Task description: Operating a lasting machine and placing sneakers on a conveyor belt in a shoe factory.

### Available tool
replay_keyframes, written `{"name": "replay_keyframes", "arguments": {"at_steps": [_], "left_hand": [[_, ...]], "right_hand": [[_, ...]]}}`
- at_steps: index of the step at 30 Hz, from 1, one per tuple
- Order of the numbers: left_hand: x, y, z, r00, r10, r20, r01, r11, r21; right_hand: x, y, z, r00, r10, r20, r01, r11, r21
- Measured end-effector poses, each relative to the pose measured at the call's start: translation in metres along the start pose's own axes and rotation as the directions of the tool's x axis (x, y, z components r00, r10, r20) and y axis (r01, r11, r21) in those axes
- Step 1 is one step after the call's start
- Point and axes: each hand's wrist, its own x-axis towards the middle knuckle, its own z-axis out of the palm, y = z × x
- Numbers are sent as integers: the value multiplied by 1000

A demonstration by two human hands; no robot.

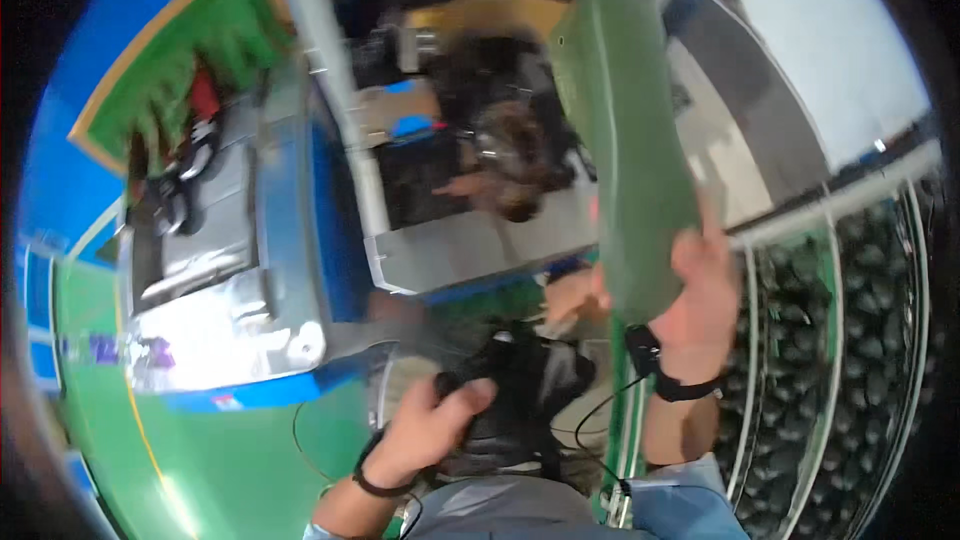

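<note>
My right hand (698, 302) grips the lower end of a long, smooth, olive-green molded part (632, 155). The part stands nearly upright, with a curved outline and a small hole near its upper left edge. My left hand (437, 427) is closed low in front of my body, thumb forward, by a small dark object (452, 382). Blur hides what that object is. Just left of the green part's lower end is a blurred skin-toned shape (572, 300), perhaps another hand; whose it is, I cannot tell.
A grey-topped bench (480, 245) lies ahead, with a co-worker (510, 165) beyond it. On the left stands a shiny metal-topped table (225, 345) with blue sides. A white-railed rack (830, 340) of many dark rounded pieces fills the right. Thin black cables (595, 410) hang by my right wrist.
</note>
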Motion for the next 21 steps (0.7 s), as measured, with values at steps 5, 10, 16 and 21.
{"name": "replay_keyframes", "arguments": {"at_steps": [5,10,16,21], "left_hand": [[22,-20,13,976,21,-215,-5,997,76],[46,-50,10,966,195,-173,-169,974,154],[74,-83,-66,955,295,15,-276,870,409],[66,-55,-39,948,221,-230,-119,914,388]], "right_hand": [[-169,37,-128,753,208,-624,-189,977,96],[-319,110,-220,373,622,-688,67,722,689],[-412,209,-308,278,610,-742,646,453,614],[-390,262,-395,369,453,-811,849,191,493]]}}
